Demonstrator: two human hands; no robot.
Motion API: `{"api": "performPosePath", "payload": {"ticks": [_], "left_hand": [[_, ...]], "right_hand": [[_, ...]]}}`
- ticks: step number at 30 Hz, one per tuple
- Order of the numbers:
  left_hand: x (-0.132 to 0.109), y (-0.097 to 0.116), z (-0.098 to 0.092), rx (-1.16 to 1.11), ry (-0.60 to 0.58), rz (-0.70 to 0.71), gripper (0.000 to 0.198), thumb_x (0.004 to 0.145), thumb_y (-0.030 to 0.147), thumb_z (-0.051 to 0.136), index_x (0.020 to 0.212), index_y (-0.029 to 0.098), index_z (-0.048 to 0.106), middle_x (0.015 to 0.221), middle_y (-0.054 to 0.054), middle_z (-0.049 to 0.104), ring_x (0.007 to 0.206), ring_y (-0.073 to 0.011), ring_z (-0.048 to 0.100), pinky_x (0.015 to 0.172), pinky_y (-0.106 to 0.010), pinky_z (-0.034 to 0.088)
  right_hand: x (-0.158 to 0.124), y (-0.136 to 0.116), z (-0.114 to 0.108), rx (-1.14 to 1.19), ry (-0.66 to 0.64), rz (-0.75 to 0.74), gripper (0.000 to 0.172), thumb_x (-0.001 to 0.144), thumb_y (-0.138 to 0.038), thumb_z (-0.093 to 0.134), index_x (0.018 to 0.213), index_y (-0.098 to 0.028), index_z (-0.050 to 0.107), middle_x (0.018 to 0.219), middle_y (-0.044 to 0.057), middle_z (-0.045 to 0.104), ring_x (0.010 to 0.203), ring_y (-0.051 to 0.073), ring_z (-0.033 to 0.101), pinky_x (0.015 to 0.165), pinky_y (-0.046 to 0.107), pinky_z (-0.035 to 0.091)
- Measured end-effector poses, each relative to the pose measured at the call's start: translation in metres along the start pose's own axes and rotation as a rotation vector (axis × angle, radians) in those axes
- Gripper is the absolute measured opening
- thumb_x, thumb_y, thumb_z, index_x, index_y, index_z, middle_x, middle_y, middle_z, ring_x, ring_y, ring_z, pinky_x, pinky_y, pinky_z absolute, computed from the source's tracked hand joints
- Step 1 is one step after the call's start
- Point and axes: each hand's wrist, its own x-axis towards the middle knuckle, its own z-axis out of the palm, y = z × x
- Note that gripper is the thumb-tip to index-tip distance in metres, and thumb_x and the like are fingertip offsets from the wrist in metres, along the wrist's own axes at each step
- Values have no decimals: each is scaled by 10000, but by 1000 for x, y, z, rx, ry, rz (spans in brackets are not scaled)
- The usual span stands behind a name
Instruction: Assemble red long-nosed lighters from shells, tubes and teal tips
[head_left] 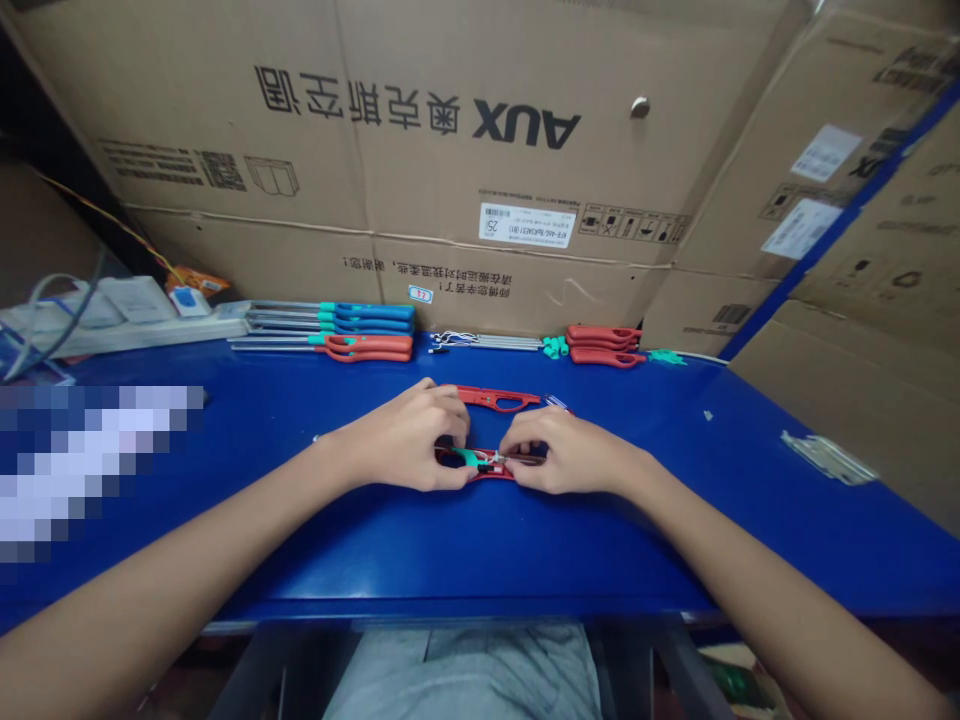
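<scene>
Blue table (465,560) fills the lower view, and brown cardboard boxes (480,110) stand behind it and on the right side. On the far left are a white power strip (97,325) and some cables (56,310), with an orange packet (196,285) just beside them, and a pixelated patch (90,460) covers part of the table there. Next come long lighters with blue handles (367,318), lying side by side, and one with an orange handle (367,346) lies nearest the hands. Further right are thin metal rods (487,341), small teal parts (555,347) and a stack of red handles (604,340), then small green pieces (666,356). Loose metal parts (829,457) lie far right.

In the middle, the left hand (401,440) and the right hand (570,452) are close together and both press on a red frame (491,472). Its long axis goes left to right across the person's front, flat on the table. The left fingers (450,475) seem to pinch it near a green part (469,458), but the view is poor here. The right fingers (517,440) hold its other end. Another red frame (499,398) lies just beyond the hands, also lengthwise, and touches the left hand.
</scene>
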Motion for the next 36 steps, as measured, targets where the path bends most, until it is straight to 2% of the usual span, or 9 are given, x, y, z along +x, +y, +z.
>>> {"api": "performPosePath", "payload": {"ticks": [9, 15, 19, 24, 36], "left_hand": [[0, -1, 4, 18, -42, -73, 264, 722, 439, 661, 694, 181, 610, 798, -32, 652, 791, -201, 587, 807, -344, 385], [0, 0, 6, 73, -31, -41, 316, 747, 492, 628, 772, 178, 619, 757, -27, 626, 745, -190, 575, 790, -341, 376], [1, 3, 10, 11, 6, 1, 254, 780, 426, 627, 858, 184, 641, 841, -30, 650, 837, -191, 592, 881, -344, 378], [2, 8, 16, -84, 34, 75, 155, 832, 290, 597, 894, 165, 665, 913, -55, 670, 896, -181, 603, 858, -296, 422], [2, 5, 22, -101, 63, 132, 167, 856, 267, 597, 894, 196, 743, 940, -52, 682, 874, -166, 619, 832, -289, 459]], "right_hand": [[1, 1, -1, 34, -20, 5, 145, 787, -165, 602, 862, -147, 725, 824, 55, 690, 730, 148, 603, 688, 258, 441], [1, 1, -2, 39, -35, 16, 153, 794, -165, 605, 878, -148, 732, 834, 58, 697, 744, 152, 612, 708, 266, 450], [1, 2, -1, 46, -14, 7, 135, 791, -167, 613, 860, -146, 725, 825, 56, 697, 735, 151, 608, 696, 261, 446], [0, 3, 0, 44, 7, -6, 118, 793, -182, 616, 848, -152, 716, 815, 45, 692, 729, 145, 608, 688, 251, 439], [0, 5, 2, 33, 3, -16, 143, 798, -181, 596, 861, -147, 720, 813, 48, 692, 719, 146, 606, 675, 254, 440]]}}
